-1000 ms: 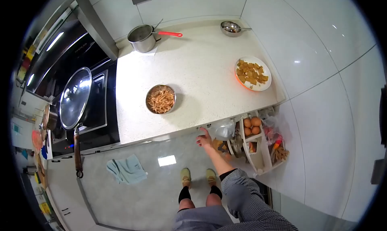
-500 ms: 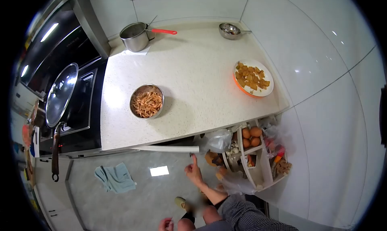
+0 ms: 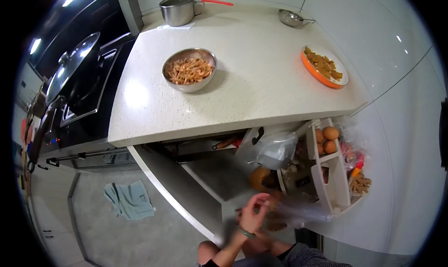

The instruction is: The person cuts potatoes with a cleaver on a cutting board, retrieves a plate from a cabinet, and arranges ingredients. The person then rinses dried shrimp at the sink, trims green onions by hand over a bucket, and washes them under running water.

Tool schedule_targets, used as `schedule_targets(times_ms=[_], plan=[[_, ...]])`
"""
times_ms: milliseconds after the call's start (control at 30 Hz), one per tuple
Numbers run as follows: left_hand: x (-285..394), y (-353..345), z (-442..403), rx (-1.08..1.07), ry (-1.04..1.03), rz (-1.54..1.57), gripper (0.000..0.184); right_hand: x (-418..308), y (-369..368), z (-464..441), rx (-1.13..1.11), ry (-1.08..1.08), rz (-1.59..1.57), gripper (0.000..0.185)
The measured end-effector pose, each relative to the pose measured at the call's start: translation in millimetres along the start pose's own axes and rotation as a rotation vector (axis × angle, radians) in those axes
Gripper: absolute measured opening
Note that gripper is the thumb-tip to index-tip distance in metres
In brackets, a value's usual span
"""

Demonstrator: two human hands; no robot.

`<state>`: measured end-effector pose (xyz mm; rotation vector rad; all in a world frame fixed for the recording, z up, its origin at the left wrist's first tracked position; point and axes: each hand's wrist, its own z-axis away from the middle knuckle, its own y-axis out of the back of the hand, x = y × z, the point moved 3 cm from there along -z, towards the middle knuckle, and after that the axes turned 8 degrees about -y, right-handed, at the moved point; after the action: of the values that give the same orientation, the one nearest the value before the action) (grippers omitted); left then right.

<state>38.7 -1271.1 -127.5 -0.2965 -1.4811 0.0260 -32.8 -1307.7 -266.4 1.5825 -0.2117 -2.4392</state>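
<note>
My left hand [image 3: 253, 213], with a green bangle at its wrist, reaches up in front of the open lower cabinet. Its fingers are loosely bent and apart, and I see nothing held. My right forearm [image 3: 278, 246] comes from the right and crosses behind the left wrist; its hand is mostly hidden there. The cabinet door [image 3: 179, 192] stands wide to the left of my hands. Inside the cabinet, a brown handle [image 3: 227, 142] shows near the top. Just right of my left hand are a clear plastic bag [image 3: 303, 209] and a pulled-out rack [image 3: 333, 176] with eggs [image 3: 330, 133].
A metal bowl of small shrimp [image 3: 190, 71], a steel pot [image 3: 178, 13], a small metal bowl [image 3: 290, 18] and an orange-sided plate [image 3: 322, 76] of brown pieces stand on the counter. A lidded pan [image 3: 72, 73] is on the stove. A cloth [image 3: 128, 199] lies on the floor.
The cabinet door has swung wide, showing the inside. My left hand has moved up and right, over my right wrist. My right hand has dropped from the door edge.
</note>
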Motion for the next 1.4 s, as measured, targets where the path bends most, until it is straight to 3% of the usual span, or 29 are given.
schedule_targets(times_ms=[133,200,267,333,467,633,733,833,933,1033,1133,1167,1267,1400], plan=[[-7,62,-1,0.41,-0.083,0.098,0.014,-20,20,-107,0.308,0.069,0.009,0.014],[14,67,12,0.15,-0.093,-0.087,0.015,3,4,-161,0.298,0.19,-0.431,0.016],[7,86,27,0.358,-0.25,-0.072,0.011,-17,-4,-200,0.324,0.257,-0.346,0.018],[0,108,43,0.398,-0.209,0.146,0.009,-73,-7,-218,0.22,0.094,-0.607,0.024],[6,141,70,0.34,-0.267,-0.011,0.008,-110,-11,-292,0.265,0.141,-1.009,0.034],[-34,168,65,0.302,-0.375,-0.125,0.011,-123,-7,-344,0.398,0.174,-1.043,0.03],[-59,177,51,0.255,-0.408,-0.267,0.011,-124,-7,-357,0.429,0.218,-1.012,0.021],[-106,187,34,0.338,-0.391,-0.298,0.008,-129,-12,-355,0.429,0.325,-1.086,0.007],[-155,199,16,0.309,-0.344,-0.29,0.009,-114,-13,-381,0.571,0.343,-1.064,0.009],[-203,205,1,0.43,-0.284,-0.199,0.013,-128,-11,-349,0.566,0.292,-1.141,0.01],[-214,208,-6,0.397,-0.249,-0.281,0.014,-130,-8,-349,0.716,0.394,-1.182,0.013],[-213,208,-8,0.395,-0.287,-0.373,0.015,-130,-7,-353,0.639,0.474,-1.249,0.014],[-219,209,-13,0.408,-0.303,-0.335,0.014,-116,-1,-393,0.693,0.575,-1.451,0.013],[-214,209,-16,0.415,-0.346,-0.426,0.012,-123,10,-396,0.71,0.615,-1.437,0.015]])
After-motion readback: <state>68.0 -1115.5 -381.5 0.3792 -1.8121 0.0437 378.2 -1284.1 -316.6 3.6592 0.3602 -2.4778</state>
